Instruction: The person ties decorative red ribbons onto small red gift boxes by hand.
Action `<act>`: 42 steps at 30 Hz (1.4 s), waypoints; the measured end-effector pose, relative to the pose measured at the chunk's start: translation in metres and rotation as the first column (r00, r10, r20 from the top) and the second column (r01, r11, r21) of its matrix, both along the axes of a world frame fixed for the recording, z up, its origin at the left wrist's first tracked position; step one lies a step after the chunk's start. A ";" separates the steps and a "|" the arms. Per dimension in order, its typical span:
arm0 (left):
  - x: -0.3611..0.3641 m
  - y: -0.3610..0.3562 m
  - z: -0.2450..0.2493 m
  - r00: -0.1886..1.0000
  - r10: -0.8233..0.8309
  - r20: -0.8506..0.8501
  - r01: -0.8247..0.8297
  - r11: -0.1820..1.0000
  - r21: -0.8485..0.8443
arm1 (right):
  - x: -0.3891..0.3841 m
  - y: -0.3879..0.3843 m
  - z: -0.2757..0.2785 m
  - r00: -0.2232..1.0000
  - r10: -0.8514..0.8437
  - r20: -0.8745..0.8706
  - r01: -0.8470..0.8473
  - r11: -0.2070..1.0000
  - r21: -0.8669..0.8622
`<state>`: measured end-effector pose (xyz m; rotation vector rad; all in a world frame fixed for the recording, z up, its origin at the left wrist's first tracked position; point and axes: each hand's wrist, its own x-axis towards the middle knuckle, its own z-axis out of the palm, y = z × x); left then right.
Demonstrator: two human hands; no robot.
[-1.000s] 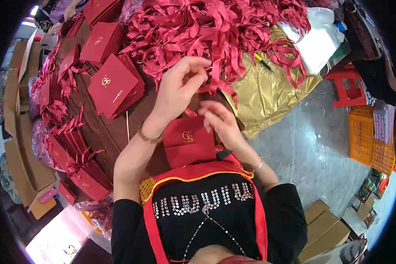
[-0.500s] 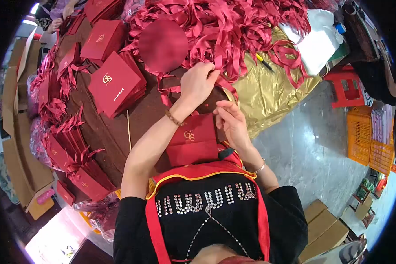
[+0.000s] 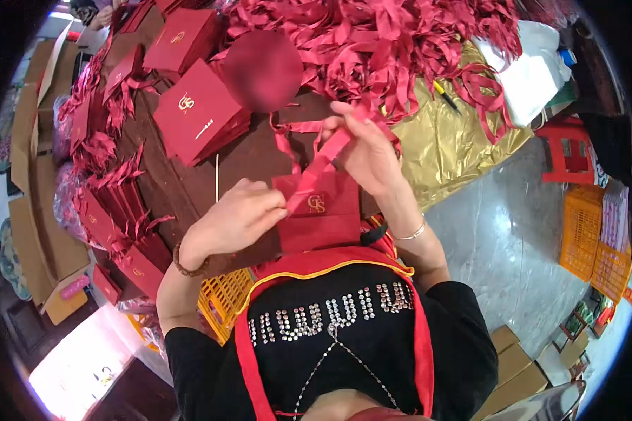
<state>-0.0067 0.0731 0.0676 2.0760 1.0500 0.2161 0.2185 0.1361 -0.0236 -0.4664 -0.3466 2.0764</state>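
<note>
A small red paper bag (image 3: 330,235) with a gold monogram lies flat at the table's near edge, close to my body. Above it a red ribbon (image 3: 314,175) runs slantwise between my two hands and covers part of the bag. Left of the bag, my left hand (image 3: 237,217) pinches the ribbon's lower end in closed fingers. Farther up, my right hand (image 3: 372,156) has its fingers closed round the ribbon, thumb side up. More ribbon loops hang on the brown cloth behind the bag.
A large heap of red ribbons (image 3: 372,42) covers the far side. Stacked red bags (image 3: 196,116) lie at left. Gold sheeting (image 3: 442,151) holds a yellow marker (image 3: 446,97). Orange crates (image 3: 584,224) and a red stool (image 3: 569,151) stand right. Another person's hand (image 3: 102,17) is at far left.
My left hand has come down and left from the ribbon heap, drawing a ribbon across the bag. My right hand has risen and closed on that ribbon. The view has shifted slightly.
</note>
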 end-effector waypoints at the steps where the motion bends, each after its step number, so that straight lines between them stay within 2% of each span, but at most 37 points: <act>1: -0.011 -0.008 -0.008 0.998 0.064 0.004 -0.064 0.997 -0.054 | 0.001 0.000 -0.005 0.999 -0.012 0.034 0.010 0.999 0.051; 2: -0.020 -0.016 -0.015 0.997 0.081 0.001 -0.081 0.995 -0.061 | 0.004 -0.003 -0.003 0.998 -0.003 0.067 0.002 1.000 0.020; 3: -0.027 -0.023 -0.020 0.982 0.159 -0.098 -0.148 0.983 0.108 | 0.007 -0.007 -0.001 0.995 0.005 0.103 -0.004 1.000 -0.010; 4: -0.033 -0.029 -0.026 0.952 0.246 -0.182 -0.190 0.941 0.279 | 0.014 -0.010 -0.008 0.979 0.026 0.202 -0.038 0.998 0.056; 5: -0.039 -0.035 -0.033 0.908 0.339 -0.248 -0.204 0.872 0.444 | 0.016 -0.014 -0.013 0.978 0.037 0.206 -0.048 0.998 0.052; 6: -0.047 -0.042 -0.041 0.865 0.397 -0.307 -0.207 0.840 0.502 | 0.018 -0.019 -0.016 0.964 0.044 0.264 -0.054 0.998 0.032; 7: -0.052 -0.048 -0.047 0.867 0.397 -0.302 -0.212 0.841 0.497 | 0.020 -0.023 -0.017 0.946 0.048 0.322 -0.055 0.998 0.013; 9: -0.056 -0.061 -0.055 0.711 0.553 -0.434 -0.275 0.787 0.552 | 0.022 -0.030 -0.016 0.943 0.074 0.324 -0.083 0.996 0.013; 11: -0.053 -0.069 -0.061 0.686 0.582 -0.437 -0.310 0.777 0.548 | 0.024 -0.033 -0.017 0.945 0.138 0.298 -0.128 0.990 -0.052; 13: -0.046 -0.078 -0.070 0.712 0.635 -0.301 -0.440 0.737 0.514 | 0.024 -0.033 -0.012 0.943 0.159 0.291 -0.151 0.987 -0.050; 15: -0.041 -0.083 -0.079 0.704 0.667 -0.244 -0.515 0.716 0.470 | 0.025 -0.036 -0.003 0.899 0.158 0.408 -0.192 0.980 0.043; 16: -0.040 -0.085 -0.082 0.683 0.707 -0.180 -0.594 0.682 0.427 | 0.029 -0.036 0.001 0.831 0.219 0.511 -0.298 0.951 0.078; 17: -0.040 -0.087 -0.085 0.651 0.749 -0.121 -0.668 0.641 0.379 | 0.030 -0.041 0.006 0.831 0.239 0.501 -0.319 0.945 0.078; 18: -0.041 -0.087 -0.089 0.630 0.771 -0.090 -0.672 0.600 0.433 | 0.031 -0.048 0.012 0.696 0.282 0.661 -0.530 0.823 0.206; 19: -0.040 -0.085 -0.089 0.612 0.785 -0.101 -0.681 0.587 0.438 | 0.029 -0.053 0.018 0.542 0.257 0.800 -0.717 0.637 0.282; 20: -0.038 -0.082 -0.090 0.567 0.811 -0.146 -0.687 0.564 0.458 | 0.025 -0.055 0.027 0.532 0.194 0.824 -0.795 0.451 0.407; 21: -0.036 -0.078 -0.092 0.524 0.831 -0.187 -0.691 0.543 0.477 | 0.022 -0.053 0.033 0.534 0.204 0.820 -0.798 0.440 0.411; 23: -0.033 -0.071 -0.097 0.505 0.849 -0.156 -0.684 0.504 0.527 | 0.023 -0.049 0.039 0.427 0.097 0.899 -0.892 0.210 0.401; 24: -0.030 -0.066 -0.093 0.432 0.882 -0.188 -0.701 0.459 0.545 | 0.022 -0.046 0.030 0.544 -0.108 0.832 -0.804 0.216 0.554; 25: -0.028 -0.062 -0.092 0.358 0.909 -0.216 -0.713 0.415 0.565 | 0.021 -0.041 0.030 0.514 -0.228 0.827 -0.786 0.262 0.560; 27: -0.037 -0.060 -0.103 0.346 0.914 -0.212 -0.671 0.399 0.625 | 0.015 -0.032 0.027 0.397 -0.491 0.775 -0.768 0.285 0.574; 28: -0.040 -0.059 -0.106 0.348 0.906 -0.240 -0.616 0.414 0.670 | 0.010 -0.029 0.024 0.397 -0.486 0.779 -0.769 0.288 0.571; 30: -0.041 -0.060 -0.108 0.345 0.893 -0.289 -0.566 0.444 0.695 | -0.001 -0.025 0.014 0.285 -0.608 0.741 -0.787 0.293 0.544; 34: -0.041 -0.063 -0.110 0.415 0.847 -0.334 -0.463 0.512 0.723 | -0.015 -0.028 0.001 0.284 -0.610 0.739 -0.791 0.287 0.541; 36: -0.041 -0.061 -0.108 0.398 0.860 -0.319 -0.490 0.494 0.719 | -0.017 -0.031 0.002 0.200 -0.619 0.759 -0.828 0.308 0.469; 39: -0.041 -0.058 -0.107 0.386 0.871 -0.302 -0.517 0.476 0.711 | -0.018 -0.033 0.011 0.152 -0.632 0.760 -0.850 0.308 0.426; 41: -0.043 -0.058 -0.109 0.464 0.840 -0.280 -0.466 0.501 0.729 | -0.018 -0.033 0.011 0.186 -0.598 0.780 -0.825 0.335 0.454; 42: -0.043 -0.057 -0.108 0.464 0.841 -0.280 -0.468 0.500 0.729 | -0.018 -0.032 0.011 0.224 -0.563 0.796 -0.798 0.363 0.481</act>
